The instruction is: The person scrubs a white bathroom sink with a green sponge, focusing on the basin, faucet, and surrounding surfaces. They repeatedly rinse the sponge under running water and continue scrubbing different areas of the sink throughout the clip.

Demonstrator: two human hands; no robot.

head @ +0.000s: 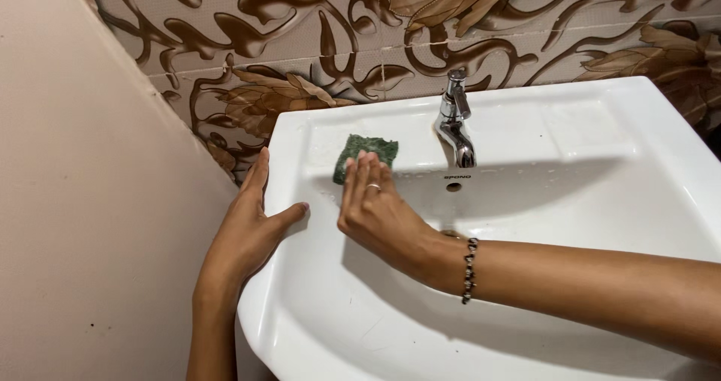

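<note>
From above, looking down: one white sink, one chrome tap at the back of it, one green scrub pad, and two hands, both belonging to the same person. One beaded bracelet sits on the right wrist and one ring on a finger of that hand.

The scrub pad lies on the flat back ledge of the sink, to the left of the tap and near it, hanging a little over the edge toward the bowl. It sits directly under the fingertips of the right hand, sticking out beyond them toward the wall.

The right hand comes in from the right, across the bowl. Its fingers are straight and close together, pressed flat on the near part of the pad rather than curled round it.

The left hand is spread open, thumb wide apart from the fingers, gripping nothing. Its palm rests against the left rim of the sink, thumb lying on the rim's top, fingers pointing up along the outer edge by the patterned brown wall tiles.
</note>
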